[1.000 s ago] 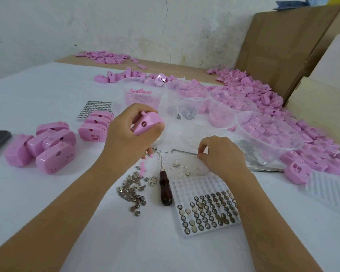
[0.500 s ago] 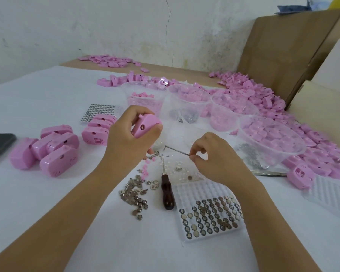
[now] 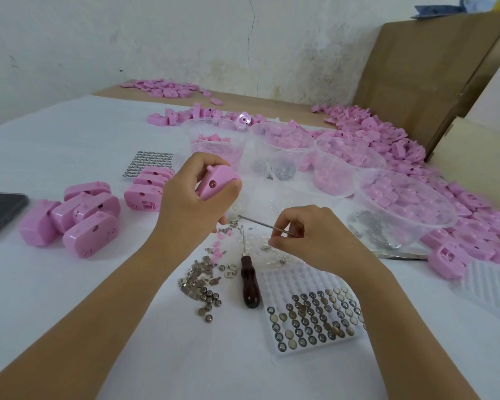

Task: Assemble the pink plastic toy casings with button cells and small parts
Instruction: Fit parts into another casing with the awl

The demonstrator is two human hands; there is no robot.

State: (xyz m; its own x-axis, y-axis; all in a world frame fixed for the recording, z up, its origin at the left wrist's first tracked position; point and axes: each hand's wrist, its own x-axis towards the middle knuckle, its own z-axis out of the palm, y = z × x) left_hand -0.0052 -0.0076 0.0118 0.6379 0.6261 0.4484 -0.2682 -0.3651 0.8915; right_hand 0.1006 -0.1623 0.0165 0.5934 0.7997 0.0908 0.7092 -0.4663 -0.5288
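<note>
So the left hand point(image 3: 191, 203) is gripping a pink casing point(image 3: 218, 184), fingers and thumb curled round it, holding it up off the table point(image 3: 70, 313) around the middle, with a small hole in its side facing the camera. The right hand point(image 3: 315, 238) is pinching one end of a thin metal pick point(image 3: 264, 225) between thumb and fingertips. The pick's far tip is pointing over toward the left hand, above a scatter of tiny clear and metal bits; can't tell if the tip is actually touching anything. Just nearer than that, a screwdriver point(image 3: 250, 284) with a dark wooden handle is lying on the table, blade pointing at the far edge. To its left a little heap of metal clips point(image 3: 198, 277) and loose button cells point(image 3: 210, 301) is sitting, and to its right a clear tray point(image 3: 289, 280) is lying toward the near edge, with button cells filling only its nearer rows. A bunch of closed-up casings point(image 3: 78, 217) is sitting toward the left edge, and a dark phone point(image 3: 0, 209) is poking in right at that edge. Clear bowls point(image 3: 433, 226) holding pink parts are standing behind the hands, and a big pile of pink parts point(image 3: 387, 140) is running along the right edge up to the far right corner, against some cardboard sheets point(image 3: 416, 67).
</note>
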